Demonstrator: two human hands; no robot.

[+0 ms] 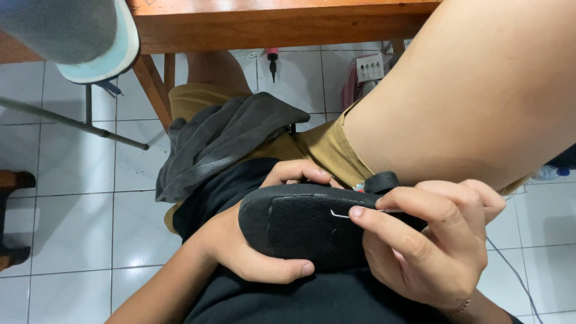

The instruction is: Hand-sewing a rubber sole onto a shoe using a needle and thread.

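**Both hands on black sandal sole, needle at the edge**

Far left, a white tiled floor [72, 174] with a thin grey metal rod [72, 123] across it. Above, a brown wooden table [270, 24]. A crumpled dark grey cloth [228, 141] lies on the lap over mustard-yellow shorts [324, 147]. Left hand [246, 240] is clamped around the black rubber sandal sole [306, 225], thumb under, fingers curled over the top edge; sole is turned bottom-up, resting on the lap in front of the raised bare knee. Right hand [432, 240] pinches a thin curved silver metal needle [345, 214] between thumb and forefinger, hooked tip touching the sole's surface. A black strap [381, 182] shows just behind.
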